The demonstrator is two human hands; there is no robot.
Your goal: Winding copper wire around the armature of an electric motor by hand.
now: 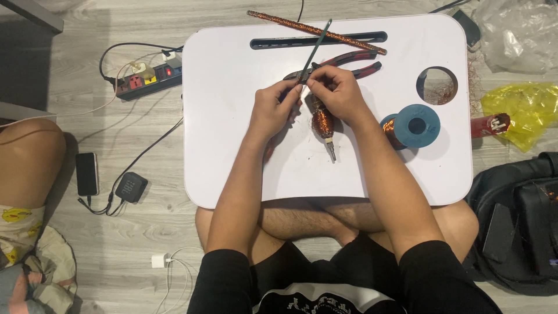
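Both hands meet over the middle of a white lap table [232, 151]. The left hand [273, 107] and right hand [340, 93] pinch a thin green rod [317, 46] between fingertips, just above a copper-wound coil [323, 122] lying under the right palm. Red-handled pliers [354, 61] lie just beyond the grip, a long copper-wrapped stick [279, 20] farther off. Right of the grip stands a blue wire spool [414, 125]. Grey plank floor [116, 232] surrounds the table; a power strip [148, 78] lies left.

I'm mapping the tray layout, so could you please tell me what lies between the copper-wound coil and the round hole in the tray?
In the head view, a blue spool of copper wire lies between the copper-wound coil and the round hole.
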